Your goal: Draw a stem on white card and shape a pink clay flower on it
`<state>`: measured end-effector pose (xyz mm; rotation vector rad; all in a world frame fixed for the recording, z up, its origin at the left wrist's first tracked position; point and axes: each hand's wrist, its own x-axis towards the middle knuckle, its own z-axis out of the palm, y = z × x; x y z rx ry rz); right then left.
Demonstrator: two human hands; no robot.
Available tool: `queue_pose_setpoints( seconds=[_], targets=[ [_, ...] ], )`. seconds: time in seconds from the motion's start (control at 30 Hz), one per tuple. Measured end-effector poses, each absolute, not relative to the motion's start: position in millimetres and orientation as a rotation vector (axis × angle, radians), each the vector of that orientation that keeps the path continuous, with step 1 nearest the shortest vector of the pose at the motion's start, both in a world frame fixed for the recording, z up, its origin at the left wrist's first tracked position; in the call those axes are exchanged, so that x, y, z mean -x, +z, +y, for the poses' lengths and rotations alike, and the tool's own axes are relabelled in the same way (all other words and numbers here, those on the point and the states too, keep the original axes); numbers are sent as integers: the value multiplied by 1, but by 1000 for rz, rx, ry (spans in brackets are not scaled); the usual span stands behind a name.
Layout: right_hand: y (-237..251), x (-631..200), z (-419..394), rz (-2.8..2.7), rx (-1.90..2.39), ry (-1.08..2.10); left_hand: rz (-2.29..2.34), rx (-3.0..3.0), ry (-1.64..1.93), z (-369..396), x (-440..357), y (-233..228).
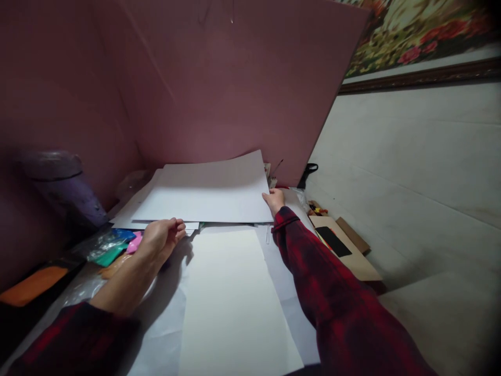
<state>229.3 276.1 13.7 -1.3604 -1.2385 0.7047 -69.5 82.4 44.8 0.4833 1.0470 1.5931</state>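
Hands (162,236) (274,201) grip white sheet (211,190) at opposite edges.

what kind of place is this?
Likely a home craft corner: white paper sheets stacked on a cluttered table, coloured packets by the left hand, black scissors near the right hand, and a floral tapestry.
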Motion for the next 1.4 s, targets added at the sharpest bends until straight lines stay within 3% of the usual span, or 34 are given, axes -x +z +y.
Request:
queue_pose_setpoints(
  seconds=[0.37, 0.6, 0.8, 1.0, 1.23, 1.4],
  targets=[
    [43, -235, 246, -1291, 1540, 472, 1050, -576, 1533, 74, 56, 42],
    [60, -216, 173, -1535, 1320, 416, 907, -617, 1245, 57, 33, 46],
    [50, -177, 99, -1737, 962, 428, 842, -693, 1166, 54, 21, 53],
    [22, -161, 69, -1821, 729, 203, 821, -774, 1101, 53, 6, 51],
    [15, -166, 66, -1798, 734, 206, 956, -858, 1345, 53, 13, 41],
    [13, -166, 65, -1830, 833, 350, 985, -765, 1297, 49, 19, 36]
  ],
)
